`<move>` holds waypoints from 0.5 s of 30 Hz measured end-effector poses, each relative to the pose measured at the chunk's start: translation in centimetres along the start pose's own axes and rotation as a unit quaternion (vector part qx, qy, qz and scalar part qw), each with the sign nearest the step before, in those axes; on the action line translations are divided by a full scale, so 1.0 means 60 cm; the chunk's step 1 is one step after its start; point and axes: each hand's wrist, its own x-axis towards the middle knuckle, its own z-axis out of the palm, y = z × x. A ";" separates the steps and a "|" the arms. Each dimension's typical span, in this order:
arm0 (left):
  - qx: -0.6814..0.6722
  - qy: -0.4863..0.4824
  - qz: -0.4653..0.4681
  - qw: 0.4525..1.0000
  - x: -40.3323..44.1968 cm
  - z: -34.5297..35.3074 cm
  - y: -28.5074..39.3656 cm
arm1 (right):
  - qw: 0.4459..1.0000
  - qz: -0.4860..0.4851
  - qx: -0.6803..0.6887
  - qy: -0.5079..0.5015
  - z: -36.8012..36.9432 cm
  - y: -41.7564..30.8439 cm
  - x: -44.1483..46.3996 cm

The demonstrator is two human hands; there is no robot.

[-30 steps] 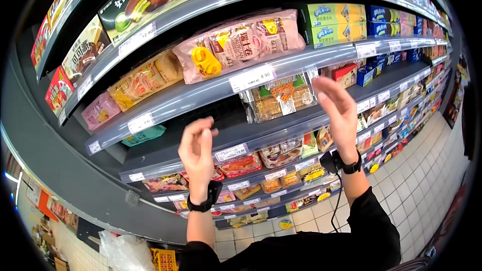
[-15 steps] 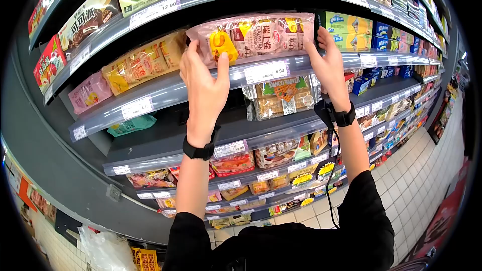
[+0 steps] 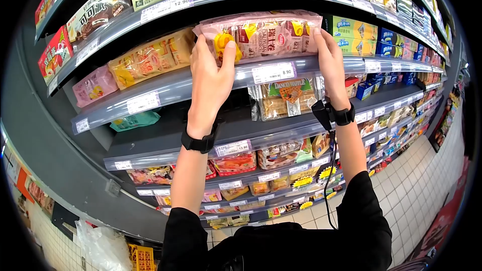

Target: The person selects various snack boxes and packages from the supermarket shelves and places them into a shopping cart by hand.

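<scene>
A long pink package of rolls (image 3: pixel 266 36) sits on the shelf above the 8.90 price tag. My left hand (image 3: pixel 212 73) grips its left end, the thumb over the yellow picture on its front. At the other end, my right hand (image 3: pixel 331 65) holds the package with fingers around the right edge. Some fingertips are hidden behind the wrapper. To the left lies a yellow package (image 3: pixel 150 60), with a smaller pink one (image 3: pixel 94 86) beside it. Green and yellow boxes (image 3: pixel 354 36) stand just right of my right hand.
The shelf rail (image 3: pixel 181 89) runs below the package. A waffle pack (image 3: pixel 286 101) lies one shelf lower, and a teal bag (image 3: pixel 134 121) is at that shelf's left. Large boxes (image 3: pixel 98 12) stand above. A yellow crate (image 3: pixel 141 258) is at the bottom left.
Both hands have risen from in front of the shelves to the pink package and closed on its two ends. The view has also shifted.
</scene>
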 end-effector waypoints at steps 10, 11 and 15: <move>-0.125 0.084 0.105 0.983 -0.048 -0.039 0.018 | 0.946 -0.038 0.318 0.051 0.017 -0.013 -0.043; -0.122 0.083 0.104 0.984 -0.056 -0.048 0.032 | 0.938 -0.044 0.340 0.040 0.014 -0.017 -0.050; -0.118 0.098 0.088 0.984 -0.095 -0.082 0.063 | 0.932 -0.042 0.356 0.050 0.000 -0.034 -0.089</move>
